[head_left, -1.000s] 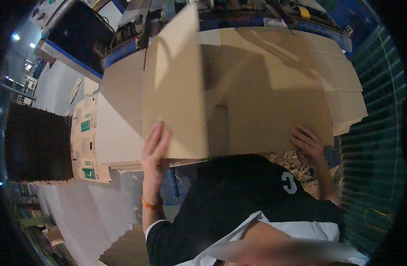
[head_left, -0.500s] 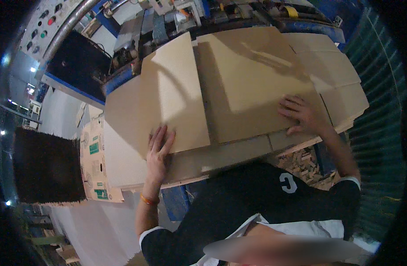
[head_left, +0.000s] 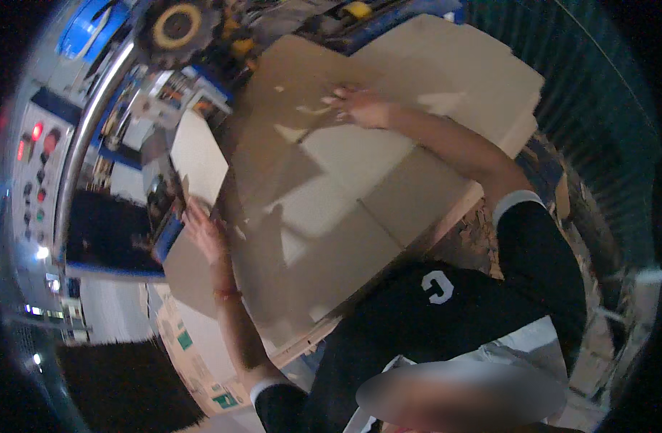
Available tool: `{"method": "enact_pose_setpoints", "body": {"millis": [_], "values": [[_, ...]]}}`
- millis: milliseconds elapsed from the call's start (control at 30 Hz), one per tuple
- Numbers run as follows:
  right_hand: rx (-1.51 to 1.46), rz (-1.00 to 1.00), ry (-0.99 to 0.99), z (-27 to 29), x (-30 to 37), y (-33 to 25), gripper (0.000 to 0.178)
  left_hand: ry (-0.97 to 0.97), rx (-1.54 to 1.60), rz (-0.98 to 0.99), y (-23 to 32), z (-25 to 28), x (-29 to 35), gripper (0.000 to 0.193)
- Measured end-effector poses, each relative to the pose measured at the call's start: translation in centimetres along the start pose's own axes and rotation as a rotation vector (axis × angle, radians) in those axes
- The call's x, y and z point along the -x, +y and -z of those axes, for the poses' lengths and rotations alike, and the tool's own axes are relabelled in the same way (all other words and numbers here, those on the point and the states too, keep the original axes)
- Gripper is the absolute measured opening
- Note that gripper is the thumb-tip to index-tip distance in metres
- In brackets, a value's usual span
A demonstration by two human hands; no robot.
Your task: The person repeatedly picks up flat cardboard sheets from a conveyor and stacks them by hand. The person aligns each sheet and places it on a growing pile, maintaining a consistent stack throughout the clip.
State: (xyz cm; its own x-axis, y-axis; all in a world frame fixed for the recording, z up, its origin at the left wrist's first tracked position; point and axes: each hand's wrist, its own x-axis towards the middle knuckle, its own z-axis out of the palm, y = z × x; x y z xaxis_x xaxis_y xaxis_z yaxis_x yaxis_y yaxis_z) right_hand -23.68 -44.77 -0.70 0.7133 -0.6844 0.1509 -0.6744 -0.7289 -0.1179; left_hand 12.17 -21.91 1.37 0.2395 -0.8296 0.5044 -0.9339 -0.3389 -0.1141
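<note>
Corrugated wall [head_left: 598,137] and control panel [head_left: 41,177] flank cardboard [head_left: 345,191].

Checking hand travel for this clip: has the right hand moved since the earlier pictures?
Yes, the right hand has moved forward, closer to the yellow machine part.

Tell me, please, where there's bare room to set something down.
Bare cardboard lies between the left forearm, right forearm and black shirt, and past the right forearm toward the green wall. It's crowded around the left hand, beside the machine.

Left hand [head_left: 206,232] at pale panel [head_left: 200,155], right hand [head_left: 361,107] (outstretched) on brown cardboard [head_left: 291,72]
</note>
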Motion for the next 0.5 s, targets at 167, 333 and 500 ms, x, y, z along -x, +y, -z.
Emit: {"method": "enact_pose_setpoints", "body": {"millis": [167, 333, 500], "values": [[-0.042, -0.110, 0.327, 2.4, 7.7, 1.1, 0.065, 0.225, 0.197, 0.033, -1.6, 7.8, 6.7, 0.070], [0.103, -1.037, 0.709, 2.8, 21.2, 8.9, 0.076, 0.263, 0.253, 0.563, -2.7, 7.7, 17.4, 0.052], [0.150, -1.208, 0.489, 0.0, 23.6, 12.0, 0.082, 0.173, 0.313, 0.752, -3.8, 5.4, 20.2, 0.048]]}}
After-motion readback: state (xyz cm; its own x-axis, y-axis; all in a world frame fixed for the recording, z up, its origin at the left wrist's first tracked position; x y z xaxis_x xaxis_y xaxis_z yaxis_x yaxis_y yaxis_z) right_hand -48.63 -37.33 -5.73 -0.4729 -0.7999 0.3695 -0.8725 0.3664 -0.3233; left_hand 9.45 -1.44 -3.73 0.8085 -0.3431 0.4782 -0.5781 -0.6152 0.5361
